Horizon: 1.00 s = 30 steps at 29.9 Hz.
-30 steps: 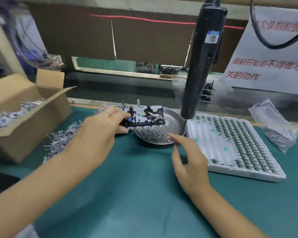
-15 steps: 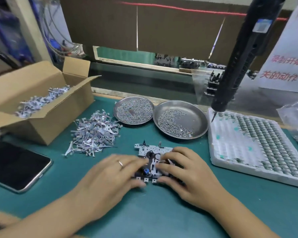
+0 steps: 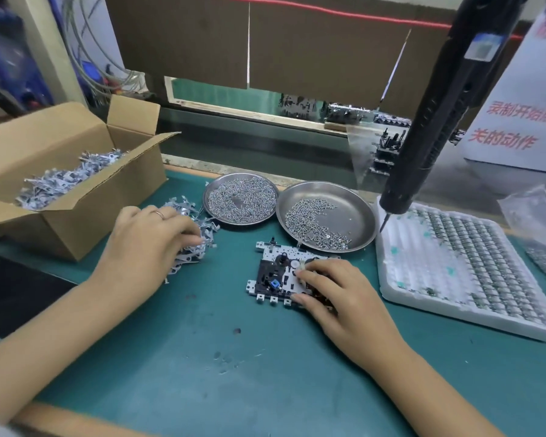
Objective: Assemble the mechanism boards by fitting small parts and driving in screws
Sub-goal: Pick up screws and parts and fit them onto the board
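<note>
The board (image 3: 279, 275) lies flat on the green worktop (image 3: 234, 373), just before the right dish (image 3: 356, 212). The right hand (image 3: 341, 298) rests on its right end, fingers curled around the edge. The left hand (image 3: 148, 241) has bent fingers in the pile of metal parts (image 3: 199, 234), beside the box (image 3: 76, 197). Bare worktop lies between the forearms.

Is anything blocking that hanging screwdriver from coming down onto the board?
Partly. The right hand rests on the mechanism board's right half, covering it. The electric screwdriver hangs off to the right, its tip above the white tray. The board's left half lies uncovered.
</note>
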Each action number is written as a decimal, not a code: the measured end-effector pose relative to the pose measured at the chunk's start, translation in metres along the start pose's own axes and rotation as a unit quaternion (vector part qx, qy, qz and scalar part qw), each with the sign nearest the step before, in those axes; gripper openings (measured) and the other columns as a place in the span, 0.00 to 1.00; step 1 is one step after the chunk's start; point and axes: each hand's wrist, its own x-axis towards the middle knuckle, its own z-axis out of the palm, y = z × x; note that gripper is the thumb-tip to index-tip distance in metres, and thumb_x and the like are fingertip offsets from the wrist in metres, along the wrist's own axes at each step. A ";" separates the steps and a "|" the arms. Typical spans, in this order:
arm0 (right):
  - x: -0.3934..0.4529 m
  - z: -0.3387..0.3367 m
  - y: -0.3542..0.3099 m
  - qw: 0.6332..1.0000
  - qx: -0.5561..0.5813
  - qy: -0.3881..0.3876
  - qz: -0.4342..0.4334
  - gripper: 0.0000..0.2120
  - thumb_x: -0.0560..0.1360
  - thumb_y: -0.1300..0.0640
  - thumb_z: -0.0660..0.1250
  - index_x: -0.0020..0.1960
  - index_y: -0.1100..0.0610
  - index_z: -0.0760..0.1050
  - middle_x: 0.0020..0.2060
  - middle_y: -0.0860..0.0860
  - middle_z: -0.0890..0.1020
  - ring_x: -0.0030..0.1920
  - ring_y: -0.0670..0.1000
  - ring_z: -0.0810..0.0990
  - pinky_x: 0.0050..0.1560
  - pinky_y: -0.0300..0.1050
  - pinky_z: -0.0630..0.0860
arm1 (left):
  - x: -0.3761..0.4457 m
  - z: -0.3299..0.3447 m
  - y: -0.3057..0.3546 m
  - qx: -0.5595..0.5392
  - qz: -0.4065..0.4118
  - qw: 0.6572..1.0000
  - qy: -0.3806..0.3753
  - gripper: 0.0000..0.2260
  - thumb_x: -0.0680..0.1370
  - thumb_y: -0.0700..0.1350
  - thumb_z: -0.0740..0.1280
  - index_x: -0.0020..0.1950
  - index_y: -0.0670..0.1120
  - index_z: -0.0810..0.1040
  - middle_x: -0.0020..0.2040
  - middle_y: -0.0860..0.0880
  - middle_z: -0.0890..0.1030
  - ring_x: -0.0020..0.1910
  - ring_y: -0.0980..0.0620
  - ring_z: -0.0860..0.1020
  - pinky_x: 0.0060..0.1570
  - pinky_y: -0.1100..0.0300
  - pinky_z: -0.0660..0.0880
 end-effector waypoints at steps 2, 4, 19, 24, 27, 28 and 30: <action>-0.001 0.000 -0.001 0.999 0.008 0.032 0.000 0.13 0.77 0.54 0.66 0.55 0.62 0.80 0.50 0.54 0.81 0.50 0.55 0.79 0.50 0.52 0.75 | 0.003 -0.004 0.009 -0.132 -0.033 0.991 0.010 0.02 0.72 0.40 0.72 0.44 0.45 0.83 0.38 0.53 0.80 0.39 0.56 0.78 0.46 0.68 0.69; -0.001 -0.001 -0.003 0.995 0.051 0.079 0.012 0.14 0.78 0.54 0.63 0.56 0.61 0.80 0.50 0.53 0.81 0.51 0.52 0.78 0.53 0.49 0.75 | 0.003 -0.003 0.030 -0.216 -0.025 0.976 0.029 0.05 0.70 0.41 0.74 0.45 0.45 0.83 0.39 0.53 0.81 0.41 0.61 0.77 0.44 0.78 0.66; 0.001 -0.002 -0.001 0.934 0.255 0.134 0.210 0.10 0.71 0.67 0.71 0.48 0.54 0.83 0.41 0.44 0.84 0.42 0.41 0.81 0.45 0.33 0.75 | 0.005 0.046 0.083 -0.387 0.029 0.919 -0.064 0.08 0.69 0.49 0.71 0.44 0.49 0.85 0.43 0.55 0.83 0.45 0.60 0.79 0.49 0.68 0.73; -0.001 -0.001 -0.004 0.964 0.194 0.093 0.154 0.08 0.72 0.68 0.70 0.49 0.60 0.83 0.41 0.45 0.82 0.44 0.46 0.80 0.48 0.39 0.76 | 0.005 0.050 0.077 -0.403 -0.026 0.908 -0.115 0.06 0.66 0.51 0.72 0.41 0.53 0.85 0.37 0.54 0.84 0.40 0.54 0.80 0.45 0.60 0.75; 0.000 -0.003 -0.005 0.962 0.206 0.095 0.150 0.09 0.73 0.66 0.69 0.52 0.60 0.82 0.42 0.50 0.84 0.43 0.50 0.80 0.47 0.44 0.76 | 0.005 0.053 0.074 -0.421 -0.064 0.895 -0.131 0.06 0.67 0.49 0.75 0.43 0.56 0.84 0.37 0.56 0.84 0.37 0.57 0.80 0.40 0.63 0.77; -0.001 -0.002 -0.005 0.963 0.209 0.093 0.144 0.09 0.73 0.65 0.69 0.53 0.60 0.82 0.41 0.51 0.84 0.42 0.52 0.80 0.46 0.45 0.76 | 0.005 0.055 0.073 -0.428 -0.076 0.890 -0.140 0.06 0.67 0.50 0.75 0.43 0.57 0.84 0.36 0.56 0.83 0.35 0.58 0.80 0.37 0.64 0.77; -0.001 -0.002 -0.005 0.966 0.204 0.088 0.129 0.10 0.73 0.64 0.68 0.53 0.59 0.82 0.39 0.52 0.84 0.41 0.54 0.80 0.44 0.47 0.76 | 0.005 0.056 0.073 -0.439 -0.085 0.882 -0.149 0.06 0.66 0.52 0.75 0.41 0.55 0.84 0.36 0.54 0.83 0.35 0.58 0.80 0.35 0.64 0.77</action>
